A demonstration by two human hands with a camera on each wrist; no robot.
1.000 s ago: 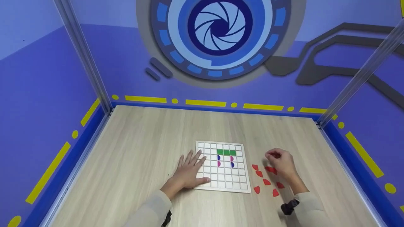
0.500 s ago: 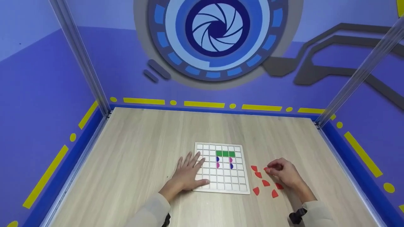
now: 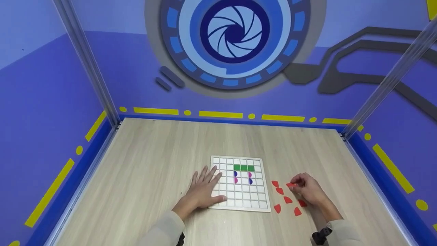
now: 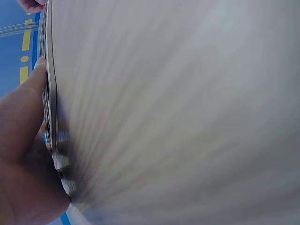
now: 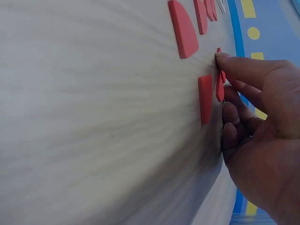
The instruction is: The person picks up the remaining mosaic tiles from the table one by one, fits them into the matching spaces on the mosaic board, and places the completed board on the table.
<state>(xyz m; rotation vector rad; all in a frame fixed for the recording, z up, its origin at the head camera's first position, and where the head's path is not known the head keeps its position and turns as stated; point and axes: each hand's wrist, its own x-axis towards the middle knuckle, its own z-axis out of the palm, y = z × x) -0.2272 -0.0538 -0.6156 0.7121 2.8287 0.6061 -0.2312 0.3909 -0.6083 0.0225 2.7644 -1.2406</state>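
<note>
My left hand (image 3: 200, 193) lies with fingers spread over the left edge of a white grid board (image 3: 245, 195); its thumb also rests on the board in the left wrist view. Green squares (image 3: 244, 167) form a row on the grid, with blue and pink half-round pieces (image 3: 250, 175) below them. To the right of the board, my right hand (image 3: 310, 190) pinches a red quarter-round piece (image 3: 290, 185) between thumb and fingers, low over the table. In the right wrist view the thumb presses on that red piece (image 5: 220, 89), while the other fingers are partly hidden behind it.
Several loose red quarter-round pieces (image 3: 287, 200) lie between the board and my right hand. Blue-purple walls with yellow marks (image 3: 221, 114) enclose the wooden table (image 3: 153, 153) at the back and sides.
My right hand has come down toward me onto the red pieces and taken a piece between its fingertips. The left hand keeps its place on the board.
</note>
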